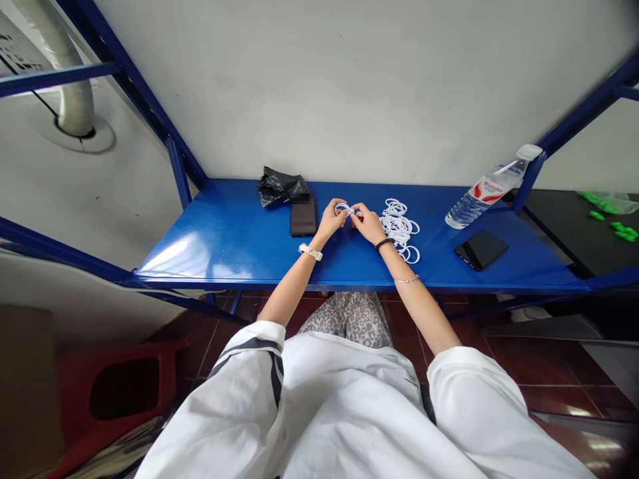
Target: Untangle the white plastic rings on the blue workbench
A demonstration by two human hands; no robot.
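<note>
Above the blue table, my left hand (333,218) pinches a small white ring (343,206) by its left side. From the right, the fingertips of my right hand (367,222) close on the same ring, where a small knobbly part shows. What exactly that part is, I cannot make out. Just right of my right hand lies a loose pile of white rings (398,229), tangled together. A black phone (303,216) lies to the left of my left hand, close to it.
A crumpled black plastic bag (279,185) sits at the table's back. On the right are a tilted water bottle (486,189) and another dark phone (480,250). The blue frame (174,166) rises at the left. Bright green pieces (624,231) lie on a dark surface farther right.
</note>
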